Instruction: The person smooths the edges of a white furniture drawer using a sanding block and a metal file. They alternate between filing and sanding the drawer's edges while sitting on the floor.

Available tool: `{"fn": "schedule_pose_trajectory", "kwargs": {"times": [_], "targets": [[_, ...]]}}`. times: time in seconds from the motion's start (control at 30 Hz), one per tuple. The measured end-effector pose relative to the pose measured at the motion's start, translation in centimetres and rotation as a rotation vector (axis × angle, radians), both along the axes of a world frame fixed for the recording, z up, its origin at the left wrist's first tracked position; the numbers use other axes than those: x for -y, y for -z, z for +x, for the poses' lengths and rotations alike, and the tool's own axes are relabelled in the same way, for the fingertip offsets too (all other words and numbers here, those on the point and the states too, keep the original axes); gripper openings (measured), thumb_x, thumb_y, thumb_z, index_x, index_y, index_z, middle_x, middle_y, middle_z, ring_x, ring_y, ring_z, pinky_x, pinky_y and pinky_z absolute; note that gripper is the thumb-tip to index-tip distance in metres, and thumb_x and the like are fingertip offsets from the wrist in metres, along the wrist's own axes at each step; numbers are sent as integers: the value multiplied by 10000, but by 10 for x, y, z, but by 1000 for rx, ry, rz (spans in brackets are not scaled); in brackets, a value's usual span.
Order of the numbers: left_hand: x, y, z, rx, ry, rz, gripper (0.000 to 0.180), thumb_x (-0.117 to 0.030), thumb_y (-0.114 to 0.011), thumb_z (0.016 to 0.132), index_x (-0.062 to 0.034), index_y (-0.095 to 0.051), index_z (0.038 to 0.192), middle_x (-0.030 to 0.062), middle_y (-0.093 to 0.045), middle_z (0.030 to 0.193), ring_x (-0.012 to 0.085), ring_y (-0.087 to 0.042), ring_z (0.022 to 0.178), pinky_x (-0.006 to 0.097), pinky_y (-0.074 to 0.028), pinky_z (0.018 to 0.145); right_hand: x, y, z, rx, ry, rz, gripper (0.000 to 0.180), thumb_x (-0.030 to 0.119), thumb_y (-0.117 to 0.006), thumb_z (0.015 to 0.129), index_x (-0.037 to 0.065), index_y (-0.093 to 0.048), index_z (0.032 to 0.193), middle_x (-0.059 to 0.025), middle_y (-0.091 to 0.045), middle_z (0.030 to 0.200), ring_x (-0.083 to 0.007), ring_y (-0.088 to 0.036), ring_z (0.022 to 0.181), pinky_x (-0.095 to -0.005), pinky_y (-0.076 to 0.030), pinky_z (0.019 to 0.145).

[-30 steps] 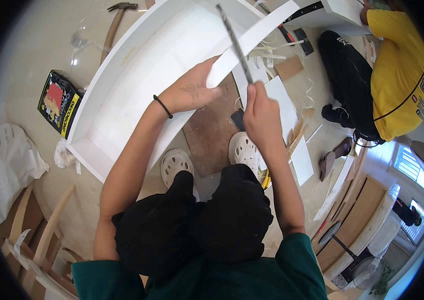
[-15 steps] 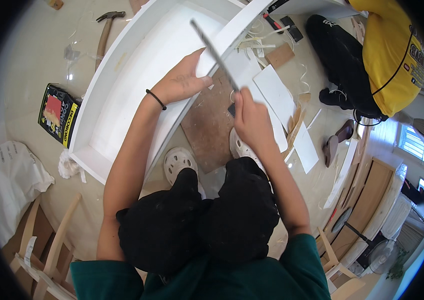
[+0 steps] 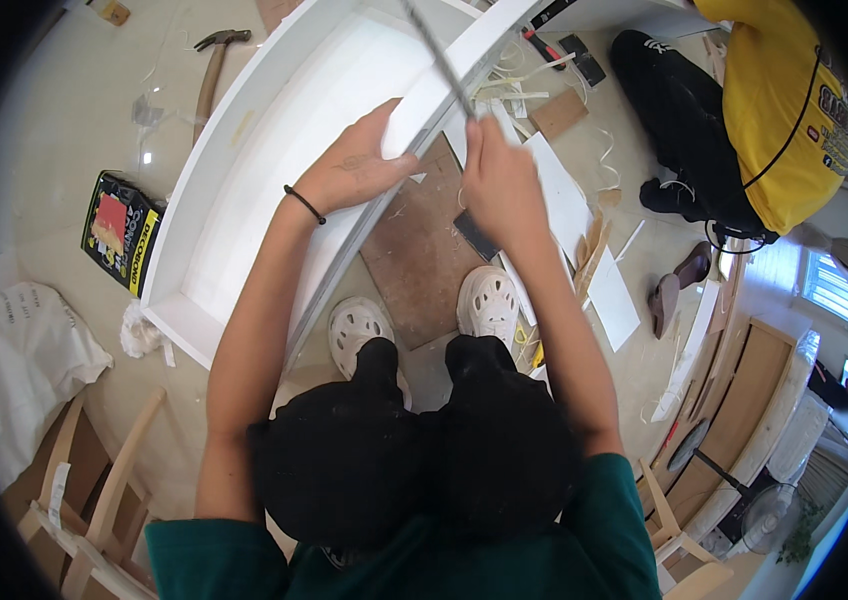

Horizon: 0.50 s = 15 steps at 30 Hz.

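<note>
The near wall of a shallow white box (image 3: 212, 180), lying ahead of the knees, is being clasped between the thumb and partly hidden fingers of the left hand (image 3: 356, 165). A long grey metal file (image 3: 434, 48) is being gripped at one end by the curled right hand (image 3: 504, 185), its blurred length being held across that wall. A claw hammer (image 3: 211, 85) is lying on the floor (image 3: 159, 65) left of the box.
</note>
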<state>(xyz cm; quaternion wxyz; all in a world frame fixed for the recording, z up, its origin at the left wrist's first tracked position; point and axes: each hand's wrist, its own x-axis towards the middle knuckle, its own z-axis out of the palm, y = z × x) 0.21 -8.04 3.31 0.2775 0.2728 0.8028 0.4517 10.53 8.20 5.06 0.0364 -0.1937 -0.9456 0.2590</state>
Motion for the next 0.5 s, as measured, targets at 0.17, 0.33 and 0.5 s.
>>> {"fn": "schedule_pose_trajectory", "kwargs": {"times": [0.17,0.33,0.5], "targets": [[-7,-11,-4,-58,-58,-130,821,-493,-634,883,90,-429,1424,322,-593,1263,378,-595,1176,409,-459,1027,-8,7,25,18,10,-111,320,291,-391,1074,10,-508,975,-303,-588,664,-531,-595,694,-582,-440,605],[-17,-23,-6,-42,-9,-213,851,-592,-596,924,88,-452,1414,328,-579,1318,394,-566,1261,418,-438,1061,-19,7,14,42,9,-98,335,308,-382,1069,10,-520,1000,-301,-616,677,-519,-631,705,-592,-478,642],[-31,-42,-14,52,-21,-271,712,-556,-508,982,35,-479,1378,282,-673,1109,358,-659,1062,408,-488,940,-58,10,-20,-95,-19,-55,309,301,-394,1064,20,-510,1008,-279,-609,647,-508,-631,677,-588,-472,615]]}}
